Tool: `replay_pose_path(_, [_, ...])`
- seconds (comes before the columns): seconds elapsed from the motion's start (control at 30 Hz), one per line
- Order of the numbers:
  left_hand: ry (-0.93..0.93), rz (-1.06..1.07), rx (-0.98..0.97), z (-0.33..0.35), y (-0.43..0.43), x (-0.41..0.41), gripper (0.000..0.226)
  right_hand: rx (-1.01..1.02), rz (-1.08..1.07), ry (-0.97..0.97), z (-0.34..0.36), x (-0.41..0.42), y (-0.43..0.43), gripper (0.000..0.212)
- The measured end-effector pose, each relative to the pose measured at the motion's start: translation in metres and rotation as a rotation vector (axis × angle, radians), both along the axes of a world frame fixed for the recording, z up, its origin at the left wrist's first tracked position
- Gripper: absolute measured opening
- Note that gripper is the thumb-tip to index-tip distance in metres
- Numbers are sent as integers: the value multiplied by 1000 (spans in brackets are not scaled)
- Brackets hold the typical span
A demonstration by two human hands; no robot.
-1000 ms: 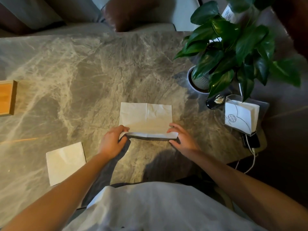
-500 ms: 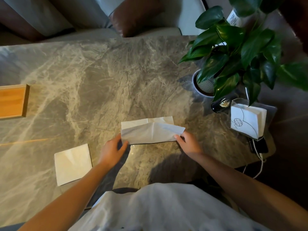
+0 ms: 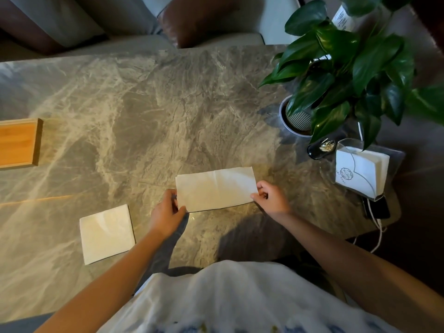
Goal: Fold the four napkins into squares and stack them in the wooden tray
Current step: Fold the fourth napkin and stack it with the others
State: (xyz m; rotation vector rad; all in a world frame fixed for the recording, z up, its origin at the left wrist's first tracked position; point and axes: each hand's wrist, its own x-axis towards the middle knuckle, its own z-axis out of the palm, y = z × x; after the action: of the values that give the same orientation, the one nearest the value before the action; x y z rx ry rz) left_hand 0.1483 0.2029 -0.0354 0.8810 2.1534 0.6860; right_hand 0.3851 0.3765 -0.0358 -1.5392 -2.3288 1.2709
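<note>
Marble table (image 3: 168,111) bearing plant (image 3: 348,68) and tray (image 3: 19,143) (far left). Left hand (image 3: 168,212) and right hand (image 3: 271,200) pinch the napkin (image 3: 216,188) ends; a folded square (image 3: 107,233) lies beside.

The table (image 3: 168,104) lies passable toward eleven o'clock. Wooden tray (image 3: 16,143) blocks nine o'clock; plant (image 3: 360,68) and napkin holder (image 3: 360,171) block two.

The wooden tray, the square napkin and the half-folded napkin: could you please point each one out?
wooden tray (image 3: 18,144): head view, on its bare wooden floor.
square napkin (image 3: 107,233): head view, on the centre of its top face.
half-folded napkin (image 3: 216,188): head view, on the middle of its top layer.
</note>
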Motion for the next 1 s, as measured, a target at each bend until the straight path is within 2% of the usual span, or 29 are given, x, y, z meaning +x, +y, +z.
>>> replay_pose_path(0.13, [33, -56, -37, 1, -2, -2, 37, 2, -8, -18, -4, 0, -1, 15])
replay_pose_path(0.47, [283, -157, -84, -5, -5, 1, 43, 72, 15, -121, -8, -1, -2, 15])
replay_pose_path(0.6, [339, -124, -127, -3, -7, 4, 58, 112, -15, -173, -8, 3, -5, 32])
replay_pose_path(0.67, [407, -122, -123, -2, -10, 4, 60, 212, -29, -174, -6, 5, -7, 41])
replay_pose_path(0.73, [488, -184, -24, -1, -10, 5, 52, 323, 44, -127, -1, 0, -9, 39])
replay_pose_path(0.83, [416, -350, 125, 4, 4, 14, 27, 304, 259, -86, 8, -23, -15, 21])
replay_pose_path(0.9, [380, -504, 100, 5, 18, 27, 18, 218, 400, -128, 11, -41, -21, 14])
replay_pose_path(1.0, [396, -603, -41, -3, 26, 39, 23, 142, 536, -232, 7, -57, -29, 15])
